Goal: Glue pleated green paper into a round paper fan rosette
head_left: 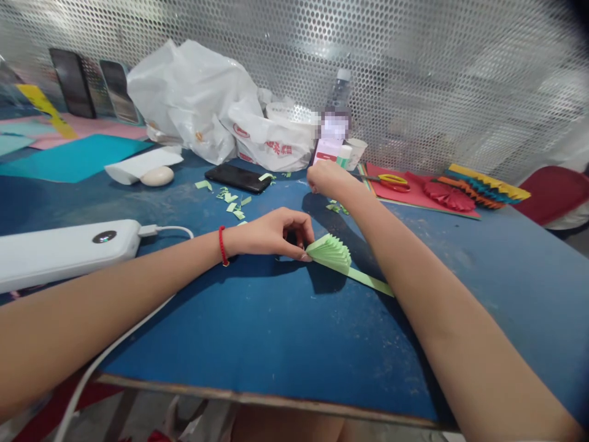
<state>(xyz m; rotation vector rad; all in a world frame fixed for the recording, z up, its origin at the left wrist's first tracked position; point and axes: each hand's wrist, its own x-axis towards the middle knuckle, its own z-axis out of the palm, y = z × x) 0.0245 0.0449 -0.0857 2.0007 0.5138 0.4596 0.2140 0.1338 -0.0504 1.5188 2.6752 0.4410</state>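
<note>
Between thumb and fingers, my left hand point(288, 234) pinches one end of a light green accordion-folded paper point(332, 250), its pleats fanned upward above the blue table. A flat green paper strip point(372, 281) runs from the fan's right side under my right forearm. Farther back, my right hand point(327, 175) is closed, its fingers curled downward near the table, in front of a phone point(332, 136) with a blurred screen. Whatever is in those fingers, if anything, is hidden. Green paper scraps point(232, 202) lie behind my left hand.
A black phone point(238, 178) and white plastic bags point(193, 98) are behind. A white power bank point(69, 250) with a cable sits left. Yellow-handled scissors point(394, 181) rest by red paper and folded paper pieces point(488, 185) at right. Blue paper point(78, 158) lies back left.
</note>
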